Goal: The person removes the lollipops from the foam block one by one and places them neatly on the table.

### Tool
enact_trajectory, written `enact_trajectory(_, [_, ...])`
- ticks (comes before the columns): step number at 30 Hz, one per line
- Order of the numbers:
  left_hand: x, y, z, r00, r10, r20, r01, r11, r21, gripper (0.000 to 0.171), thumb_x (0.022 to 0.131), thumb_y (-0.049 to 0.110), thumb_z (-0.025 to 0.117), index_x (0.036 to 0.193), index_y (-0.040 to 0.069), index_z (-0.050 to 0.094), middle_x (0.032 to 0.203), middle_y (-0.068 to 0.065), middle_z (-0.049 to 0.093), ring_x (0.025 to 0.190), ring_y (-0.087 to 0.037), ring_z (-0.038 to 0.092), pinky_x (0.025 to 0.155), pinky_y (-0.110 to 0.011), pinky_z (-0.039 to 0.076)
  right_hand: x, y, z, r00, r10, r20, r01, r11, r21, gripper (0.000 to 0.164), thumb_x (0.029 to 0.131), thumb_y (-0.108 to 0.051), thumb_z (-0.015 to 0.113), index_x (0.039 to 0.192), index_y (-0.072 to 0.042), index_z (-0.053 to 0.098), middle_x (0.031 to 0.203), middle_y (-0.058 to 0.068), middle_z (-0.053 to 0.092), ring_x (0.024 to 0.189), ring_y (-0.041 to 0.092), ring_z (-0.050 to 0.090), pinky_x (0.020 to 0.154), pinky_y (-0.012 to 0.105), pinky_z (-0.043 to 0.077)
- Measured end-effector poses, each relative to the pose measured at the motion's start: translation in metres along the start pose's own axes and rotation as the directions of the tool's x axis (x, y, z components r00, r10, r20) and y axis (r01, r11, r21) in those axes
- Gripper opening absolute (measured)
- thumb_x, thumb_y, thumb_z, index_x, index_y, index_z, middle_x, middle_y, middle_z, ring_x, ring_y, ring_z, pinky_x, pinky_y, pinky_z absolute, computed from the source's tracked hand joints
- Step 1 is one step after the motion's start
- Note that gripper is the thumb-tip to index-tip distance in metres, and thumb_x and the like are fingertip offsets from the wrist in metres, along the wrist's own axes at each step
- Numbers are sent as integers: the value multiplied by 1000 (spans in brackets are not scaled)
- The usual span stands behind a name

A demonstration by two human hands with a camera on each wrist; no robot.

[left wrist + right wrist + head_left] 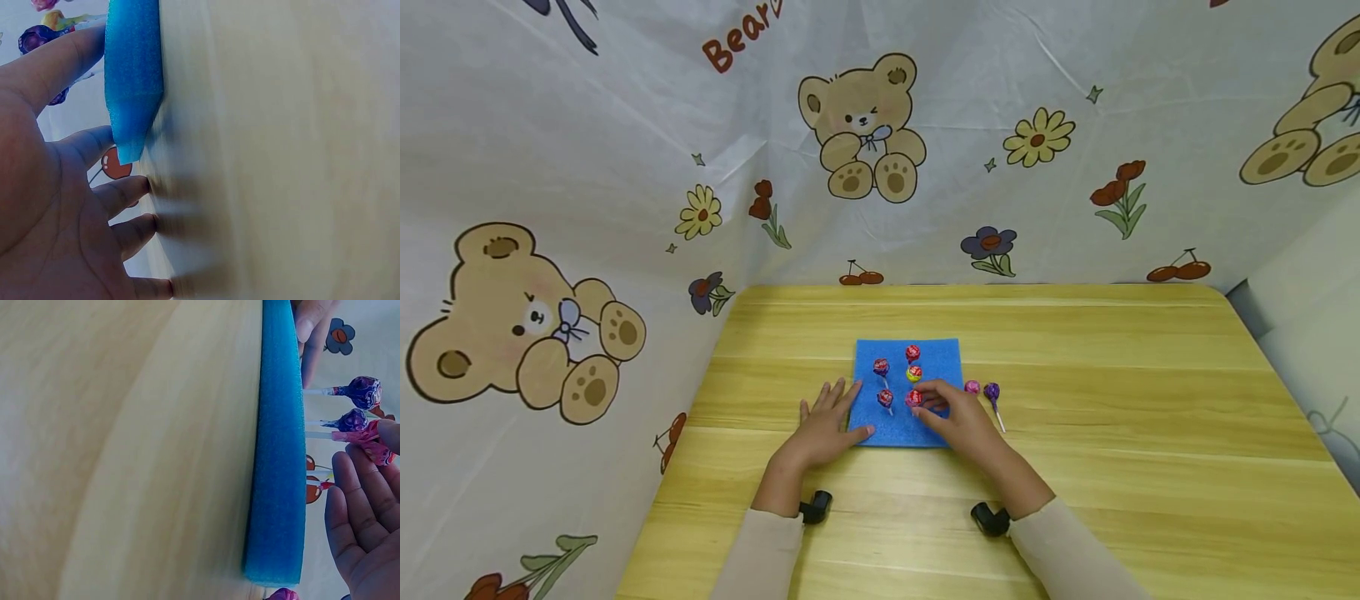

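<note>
A blue foam block (868, 354) lies flat on the table with several wrapped lollipops standing in it on their sticks. My right hand (961, 417) pinches the head of a pink lollipop (378, 452) between thumb and fingers; its white stick meets the foam. Behind that one stand a yellow-and-red lollipop (913, 374) and a red lollipop (913, 352). Two purple-wrapped lollipops, a rear one (881, 366) and a nearer one (885, 398), form the left row. My left hand (822, 429) spreads its fingers at the foam's left edge, thumb over the near corner, other fingertips on the table.
Right of the foam, a pink lollipop (972, 387) and a purple lollipop (992, 391) lie on the wooden table (1112, 400). A bear-printed cloth (940, 217) hangs behind and to the left. A black wrist camera (990, 519) sits on each wrist.
</note>
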State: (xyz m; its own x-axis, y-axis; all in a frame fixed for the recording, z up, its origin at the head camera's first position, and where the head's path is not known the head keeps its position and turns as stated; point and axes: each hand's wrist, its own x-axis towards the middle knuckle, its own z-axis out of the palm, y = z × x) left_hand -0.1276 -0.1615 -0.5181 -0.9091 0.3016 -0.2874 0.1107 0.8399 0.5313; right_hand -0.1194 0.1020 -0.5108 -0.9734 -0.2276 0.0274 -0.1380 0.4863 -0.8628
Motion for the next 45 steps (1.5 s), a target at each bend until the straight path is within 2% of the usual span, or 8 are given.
enact_trajectory(10, [1, 0, 0, 1000, -1, 0, 1, 1000, 1, 84, 95, 57, 62, 163, 30, 21, 172, -8, 11, 160, -35, -1, 119, -74, -6, 0, -6, -4, 1000, -29, -9, 28, 1000, -12, 33, 94, -22, 74, 125, -13, 68, 108, 2, 73, 100, 18, 70, 91, 40, 58])
enact_trajectory(17, [1, 0, 0, 1000, 9, -2, -9, 1000, -1, 84, 95, 57, 62, 163, 30, 21, 172, -8, 11, 160, -35, -1, 118, -75, -5, -1, -12, -10, 998, -62, -16, 62, 998, -9, 39, 94, -22, 74, 129, -9, 66, 112, 4, 74, 102, 22, 71, 94, 45, 58])
enact_trajectory(25, [1, 0, 1, 1000, 7, -3, -7, 1000, -11, 84, 95, 57, 62, 163, 31, 21, 172, -8, 10, 160, -35, -2, 119, -74, -7, -4, -16, -14, 995, -88, -37, 88, 996, 10, 36, 94, -22, 74, 128, -12, 66, 114, 5, 73, 104, 22, 70, 94, 45, 58])
enact_trajectory(32, [0, 0, 0, 1000, 9, 1, -9, 1000, -23, 84, 95, 55, 63, 163, 30, 21, 172, -8, 10, 159, -35, -2, 118, -74, -7, -5, -15, -17, 998, -44, -42, 44, 999, 7, 33, 95, -20, 73, 127, -12, 67, 113, 2, 72, 105, 21, 69, 95, 45, 57])
enact_trajectory(45, [-2, 1, -1, 1000, 13, -2, -13, 1000, -21, 84, 95, 55, 63, 163, 30, 20, 172, -9, 10, 159, -36, -2, 119, -74, -7, -10, -9, -29, 996, -32, -83, 34, 999, 20, 34, 96, -21, 71, 128, -11, 65, 113, 2, 70, 104, 19, 67, 94, 43, 57])
